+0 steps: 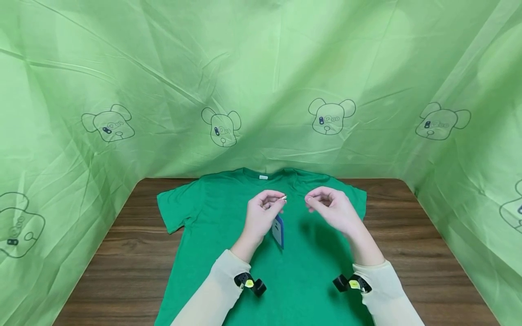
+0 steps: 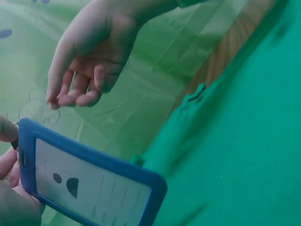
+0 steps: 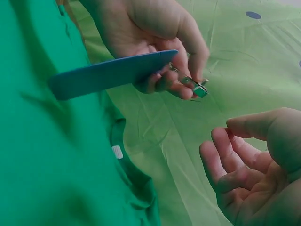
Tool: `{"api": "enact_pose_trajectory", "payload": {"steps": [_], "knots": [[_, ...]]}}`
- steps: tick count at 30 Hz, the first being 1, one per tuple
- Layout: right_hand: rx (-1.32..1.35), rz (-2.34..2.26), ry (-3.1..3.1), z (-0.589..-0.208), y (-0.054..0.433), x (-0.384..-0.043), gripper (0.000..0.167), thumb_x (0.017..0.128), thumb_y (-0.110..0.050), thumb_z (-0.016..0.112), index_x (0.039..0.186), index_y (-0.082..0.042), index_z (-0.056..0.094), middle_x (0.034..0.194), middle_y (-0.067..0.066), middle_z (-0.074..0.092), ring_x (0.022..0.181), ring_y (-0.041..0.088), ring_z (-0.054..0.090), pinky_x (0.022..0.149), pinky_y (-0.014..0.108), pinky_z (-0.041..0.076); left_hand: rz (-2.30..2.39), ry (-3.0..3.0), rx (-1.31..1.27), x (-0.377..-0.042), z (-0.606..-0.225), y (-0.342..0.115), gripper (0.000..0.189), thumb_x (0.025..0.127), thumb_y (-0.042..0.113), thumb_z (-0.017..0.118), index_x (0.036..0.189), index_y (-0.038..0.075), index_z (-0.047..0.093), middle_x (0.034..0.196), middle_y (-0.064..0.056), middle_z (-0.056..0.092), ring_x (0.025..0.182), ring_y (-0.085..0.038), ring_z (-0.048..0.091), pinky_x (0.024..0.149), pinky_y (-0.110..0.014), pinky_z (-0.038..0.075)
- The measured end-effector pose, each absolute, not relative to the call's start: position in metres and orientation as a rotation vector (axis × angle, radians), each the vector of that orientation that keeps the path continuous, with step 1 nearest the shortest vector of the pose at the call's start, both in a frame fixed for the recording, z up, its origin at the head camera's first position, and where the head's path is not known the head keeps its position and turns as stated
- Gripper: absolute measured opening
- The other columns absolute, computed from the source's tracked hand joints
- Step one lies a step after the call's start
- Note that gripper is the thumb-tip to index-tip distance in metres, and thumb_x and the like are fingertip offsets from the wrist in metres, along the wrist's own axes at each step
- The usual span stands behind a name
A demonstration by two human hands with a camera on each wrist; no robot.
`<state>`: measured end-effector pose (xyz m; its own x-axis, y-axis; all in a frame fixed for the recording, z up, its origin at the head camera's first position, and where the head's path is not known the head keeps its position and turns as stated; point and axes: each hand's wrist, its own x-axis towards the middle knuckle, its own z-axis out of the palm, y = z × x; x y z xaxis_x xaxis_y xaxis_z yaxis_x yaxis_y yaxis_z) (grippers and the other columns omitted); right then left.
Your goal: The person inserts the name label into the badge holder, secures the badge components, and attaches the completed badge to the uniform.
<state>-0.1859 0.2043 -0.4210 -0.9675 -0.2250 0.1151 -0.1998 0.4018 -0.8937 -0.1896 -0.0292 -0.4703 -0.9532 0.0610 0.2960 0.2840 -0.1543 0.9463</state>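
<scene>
My left hand (image 1: 261,215) pinches a small shiny metal clip (image 3: 200,90) between thumb and fingers. From that clip hangs a blue-framed ID badge (image 2: 94,181), whose white card carries a simple person figure and some lines; the right wrist view shows it nearly edge-on. To the right, apart from the badge, my right hand (image 1: 336,210) hovers with its fingers loosely bent, thumb tip close to the index finger and nothing seen between them. Both hands are above a green T-shirt (image 1: 220,226) spread flat, its collar away from me.
The shirt lies on a dark wood-grain table (image 1: 134,253). Light green cloth (image 1: 269,68) printed with bear-face outlines hangs around the back and both sides. A white label (image 1: 263,177) shows inside the collar. Each wrist wears a black strap with a small camera.
</scene>
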Motion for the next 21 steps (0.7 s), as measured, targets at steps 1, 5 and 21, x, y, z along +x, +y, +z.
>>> {"api": "enact_pose_trajectory", "payload": {"steps": [1,5,21], "knots": [[-0.400,-1.651,2.620,-0.421,0.205,-0.187,0.021,0.109,-0.022,0.072,0.115,-0.003,0.076,0.101,0.013,0.079,0.091,0.029,0.078,0.087,0.040,0.062,-2.265,-1.941,-0.378,-0.191,-0.471,-0.030,0.013,0.102,0.001,0.074,0.114,-0.004,0.077,0.108,-0.029,0.077,0.083,-0.014,0.074,0.077,-0.027,0.063],[-0.438,-1.595,2.683,-0.427,0.211,-0.196,0.018,0.109,-0.021,0.072,0.113,-0.004,0.077,0.095,0.008,0.078,0.087,0.026,0.076,0.076,0.030,0.058,-2.306,-1.948,-0.293,-0.198,-0.477,-0.033,0.014,0.102,0.001,0.074,0.114,-0.005,0.076,0.111,-0.028,0.078,0.086,-0.011,0.075,0.077,-0.026,0.062],[-0.518,-1.393,2.857,-0.456,0.222,-0.261,0.019,0.107,-0.021,0.074,0.119,-0.007,0.076,0.109,0.008,0.078,0.104,0.028,0.071,0.092,0.047,0.056,-2.012,-2.271,-0.264,-0.256,-0.488,-0.018,0.019,0.102,0.013,0.080,0.119,0.006,0.083,0.107,-0.005,0.082,0.091,-0.012,0.073,0.078,-0.024,0.058]]}}
